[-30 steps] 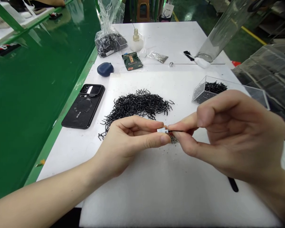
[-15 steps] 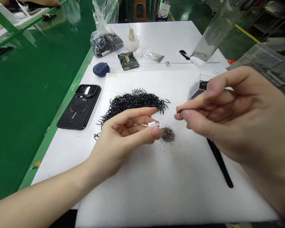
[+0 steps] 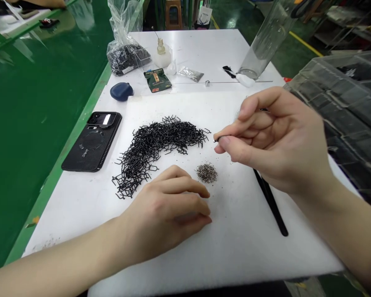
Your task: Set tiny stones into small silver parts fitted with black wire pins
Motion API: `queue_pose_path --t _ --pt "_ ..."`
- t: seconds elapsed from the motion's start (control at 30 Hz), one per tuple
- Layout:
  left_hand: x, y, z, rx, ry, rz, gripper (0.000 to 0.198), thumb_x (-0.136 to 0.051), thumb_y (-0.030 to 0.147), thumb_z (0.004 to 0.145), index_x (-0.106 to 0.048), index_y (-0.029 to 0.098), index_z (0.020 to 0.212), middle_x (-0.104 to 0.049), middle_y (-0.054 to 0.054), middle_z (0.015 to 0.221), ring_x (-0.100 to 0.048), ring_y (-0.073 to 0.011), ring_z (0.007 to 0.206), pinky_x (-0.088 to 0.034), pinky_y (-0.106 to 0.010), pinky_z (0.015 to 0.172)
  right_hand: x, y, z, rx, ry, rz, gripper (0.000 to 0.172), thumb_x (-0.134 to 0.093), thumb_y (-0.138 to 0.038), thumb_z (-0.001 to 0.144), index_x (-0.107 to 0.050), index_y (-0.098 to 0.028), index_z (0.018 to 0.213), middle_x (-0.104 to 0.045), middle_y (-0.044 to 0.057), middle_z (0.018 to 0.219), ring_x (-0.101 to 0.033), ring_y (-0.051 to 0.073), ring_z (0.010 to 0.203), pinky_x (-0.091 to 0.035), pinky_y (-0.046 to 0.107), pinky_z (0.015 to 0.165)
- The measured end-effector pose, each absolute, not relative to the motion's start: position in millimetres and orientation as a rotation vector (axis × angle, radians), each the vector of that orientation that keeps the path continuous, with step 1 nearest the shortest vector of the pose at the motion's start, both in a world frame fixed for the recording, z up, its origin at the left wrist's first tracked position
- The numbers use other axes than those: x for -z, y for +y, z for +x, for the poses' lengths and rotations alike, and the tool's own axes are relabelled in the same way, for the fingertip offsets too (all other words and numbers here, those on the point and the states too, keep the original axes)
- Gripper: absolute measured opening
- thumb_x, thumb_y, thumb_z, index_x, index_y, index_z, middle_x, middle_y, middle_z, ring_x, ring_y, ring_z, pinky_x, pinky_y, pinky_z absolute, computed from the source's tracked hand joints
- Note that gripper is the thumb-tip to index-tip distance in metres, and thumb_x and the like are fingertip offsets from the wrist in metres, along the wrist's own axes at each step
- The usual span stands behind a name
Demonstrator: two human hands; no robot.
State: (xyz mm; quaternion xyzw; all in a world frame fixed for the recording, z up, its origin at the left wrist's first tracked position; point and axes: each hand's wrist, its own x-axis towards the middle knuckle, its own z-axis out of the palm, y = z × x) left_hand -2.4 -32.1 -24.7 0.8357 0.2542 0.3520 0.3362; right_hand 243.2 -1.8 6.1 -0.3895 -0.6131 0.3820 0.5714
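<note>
My left hand (image 3: 167, 206) rests palm down on the white foam pad (image 3: 204, 255), fingers curled together; whatever is under them is hidden. It lies just below a heap of black wire clips (image 3: 160, 144) and beside a small mound of tiny grey bits (image 3: 206, 172). My right hand (image 3: 275, 140) hovers above the pad, thumb and forefinger pinched on one thin black clip (image 3: 217, 139) whose tip pokes out to the left. A black stick-like tool (image 3: 270, 202) lies on the pad under my right wrist.
A black phone (image 3: 92, 142) lies left of the pad beside the green conveyor (image 3: 34, 82). Behind are a blue case (image 3: 121, 91), a green packet (image 3: 157, 79), a bag of clips (image 3: 125, 53), a small bottle (image 3: 161, 51) and a clear tube (image 3: 262, 41). Clear plastic bins (image 3: 343, 95) stand at the right.
My hands have come apart. The left one turned palm down onto the pad, and its small silver piece is out of sight. The right one lifted away, still pinching a black clip.
</note>
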Motion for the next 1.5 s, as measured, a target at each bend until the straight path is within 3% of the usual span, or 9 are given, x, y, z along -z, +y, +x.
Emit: queue_pose_path --t 0.07,0.13,0.27,0.4,0.53,0.83,0.93,1.13,1.5 --pt "22 -34 -4 -0.963 0.701 2.187 0.014 -0.102 0.021 0.094 -0.092 0.026 0.103 -0.088 -0.008 0.106 -0.077 -0.0232 0.090 -0.068 -0.034 0.082 -5 -1 243 -0.887 -1.446 -0.927 0.040 -0.088 0.002 0.086 -0.074 -0.034 0.098 -0.092 -0.007 0.087 -0.095 0.024 0.087 -0.074 0.030 0.068" --pt "17 -36 -5 -1.046 0.727 2.143 0.036 -0.108 0.028 0.088 -0.094 0.027 0.121 -0.081 -0.007 0.109 -0.074 -0.0215 0.088 -0.067 -0.035 0.083 -4 0 243 -0.883 -1.454 -0.932 0.042 -0.090 0.002 0.084 -0.073 -0.034 0.098 -0.092 -0.007 0.087 -0.096 0.025 0.087 -0.074 0.030 0.068" --pt "9 -37 -5 -1.139 0.782 2.028 0.070 -0.100 0.019 0.096 -0.083 0.037 0.162 -0.071 -0.006 0.126 -0.071 -0.0231 0.111 -0.064 -0.038 0.104 -2 2 242 -0.955 -1.434 -0.878 0.044 -0.090 0.005 0.082 -0.073 -0.032 0.098 -0.092 -0.007 0.085 -0.093 0.021 0.076 -0.070 0.023 0.058" --pt "9 -38 -6 -1.125 0.732 2.043 0.081 -0.089 0.013 0.103 -0.070 0.039 0.177 -0.064 -0.006 0.134 -0.064 -0.0247 0.124 -0.061 -0.039 0.114 -3 2 240 -1.027 -1.390 -0.855 0.044 -0.090 0.006 0.081 -0.073 -0.030 0.098 -0.092 -0.008 0.085 -0.090 0.016 0.070 -0.066 0.019 0.054" --pt "12 -39 -8 -1.125 0.721 2.087 0.079 -0.084 0.008 0.106 -0.066 0.032 0.179 -0.063 -0.005 0.138 -0.063 -0.0223 0.126 -0.061 -0.039 0.119 -7 -1 240 -1.110 -1.358 -0.917 0.042 -0.098 -0.002 0.081 -0.072 -0.032 0.097 -0.092 -0.007 0.085 -0.090 0.017 0.071 -0.069 0.023 0.059" --pt "12 -36 -10 -1.104 0.680 2.023 0.080 -0.083 0.008 0.106 -0.066 0.033 0.180 -0.063 -0.005 0.138 -0.062 -0.0209 0.128 -0.058 -0.036 0.126 -10 -2 239 -1.118 -1.342 -0.946 0.041 -0.097 -0.004 0.079 -0.071 -0.033 0.094 -0.091 -0.009 0.083 -0.089 0.016 0.069 -0.069 0.024 0.059" --pt "11 -37 -10 -1.099 0.694 2.007 0.080 -0.083 0.008 0.106 -0.067 0.036 0.179 -0.063 -0.004 0.136 -0.062 -0.0205 0.124 -0.060 -0.036 0.120 -11 -3 239 -1.140 -1.336 -0.940 0.043 -0.099 -0.004 0.078 -0.071 -0.033 0.095 -0.092 -0.009 0.083 -0.090 0.018 0.072 -0.069 0.025 0.060" --pt "11 -39 -11 -1.083 0.753 2.005 0.080 -0.079 0.007 0.106 -0.068 0.042 0.178 -0.066 -0.004 0.135 -0.061 -0.0213 0.118 -0.062 -0.035 0.093 -11 -5 238 -1.138 -1.302 -0.961 0.043 -0.098 -0.003 0.083 -0.071 -0.035 0.094 -0.092 -0.007 0.086 -0.090 0.021 0.074 -0.068 0.030 0.059" --pt "13 -37 -11 -1.075 0.759 1.978 0.083 -0.071 0.003 0.106 -0.067 0.043 0.179 -0.065 -0.004 0.138 -0.062 -0.0199 0.123 -0.061 -0.034 0.099 -11 -4 238 -1.127 -1.314 -0.990 0.044 -0.102 -0.008 0.081 -0.069 -0.034 0.095 -0.091 -0.005 0.084 -0.091 0.024 0.072 -0.072 0.032 0.060"
